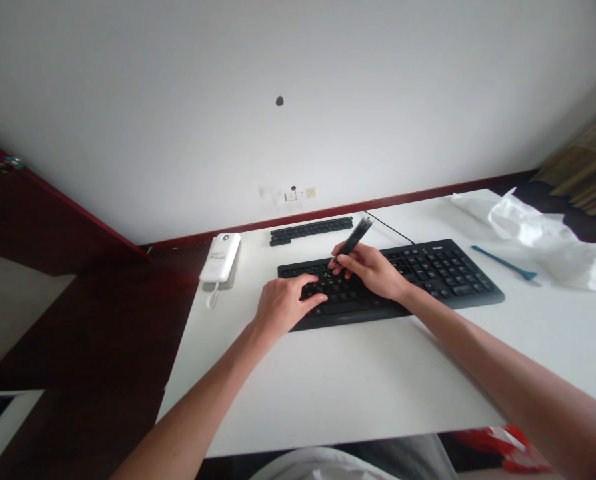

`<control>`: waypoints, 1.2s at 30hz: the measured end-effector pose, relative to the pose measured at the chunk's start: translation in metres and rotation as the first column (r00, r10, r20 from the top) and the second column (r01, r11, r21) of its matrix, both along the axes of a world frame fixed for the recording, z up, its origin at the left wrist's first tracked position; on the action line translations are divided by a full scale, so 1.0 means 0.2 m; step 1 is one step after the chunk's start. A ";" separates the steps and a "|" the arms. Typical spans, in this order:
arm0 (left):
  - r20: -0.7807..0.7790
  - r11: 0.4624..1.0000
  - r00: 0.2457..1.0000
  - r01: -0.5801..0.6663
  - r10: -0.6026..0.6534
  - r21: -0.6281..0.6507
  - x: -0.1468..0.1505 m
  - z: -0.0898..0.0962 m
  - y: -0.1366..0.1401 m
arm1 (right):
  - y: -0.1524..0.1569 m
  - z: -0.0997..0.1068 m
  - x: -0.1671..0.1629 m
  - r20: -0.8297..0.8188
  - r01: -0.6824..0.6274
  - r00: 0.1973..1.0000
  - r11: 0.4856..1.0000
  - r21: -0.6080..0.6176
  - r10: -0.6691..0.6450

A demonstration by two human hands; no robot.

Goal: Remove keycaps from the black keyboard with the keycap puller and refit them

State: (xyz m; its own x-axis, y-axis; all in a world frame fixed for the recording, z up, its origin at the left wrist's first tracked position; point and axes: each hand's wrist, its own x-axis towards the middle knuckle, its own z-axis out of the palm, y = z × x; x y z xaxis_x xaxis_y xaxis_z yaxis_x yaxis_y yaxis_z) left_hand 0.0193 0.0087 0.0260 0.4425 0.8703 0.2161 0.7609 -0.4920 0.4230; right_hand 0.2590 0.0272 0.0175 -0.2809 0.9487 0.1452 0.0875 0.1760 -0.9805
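Found in right hand (369, 269): black pen-shaped tool (357, 237), grasped between thumb and fingers, held slanted, upper end raised toward the far edge of the white table (358, 380). Lower tip hidden at the fingers; cannot confirm contact with a key. Noted near the fingertips: small pale streak, too small to identify.

Found at left hand (283, 301): nothing visibly grasped; thumb and forefinger parted, resting on the left end of the black computer keyboard (461, 270). Keyboard set lengthwise across the table, well back from the near edge.

Noted behind the keyboard, close to the far edge: block of loose black keycaps (311, 231), laid in tidy rows. Judged progress: partial. Off the board: the caps in that block. On the board: number pad and front rows, apparently with caps seated. Upper-left rows: partly covered by the hands, too dark to count. Removal or refitting: cannot tell, hence amount outstanding not determinable.

Farther out: thin black cable (391, 228) running from the keyboard's back to the far edge; slim blue tool (503, 261) just right of the keyboard; crumpled white plastic bag (533, 230) toward the far right corner; white power bank (221, 258) with loop strap near the far left corner.
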 end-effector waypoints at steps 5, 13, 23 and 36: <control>0.022 0.997 1.000 -0.016 0.018 -0.069 -0.01 0.00 0.00 | 0.00 0.00 0.00 -0.004 0.008 1.000 1.000 -0.009 -0.008; 0.198 0.990 0.971 -0.119 0.132 -0.078 -0.07 0.00 0.09 | 0.01 0.00 0.00 -0.006 0.011 1.000 1.000 -0.018 -0.012; -0.027 0.983 0.983 -0.182 0.182 0.025 -0.02 0.00 0.47 | 0.01 0.02 0.00 -0.013 0.005 1.000 0.999 -0.032 -0.006; -0.244 0.976 0.947 -0.187 0.209 0.113 0.02 -0.04 0.55 | 0.01 0.00 0.01 0.000 -0.004 1.000 0.998 -0.065 0.004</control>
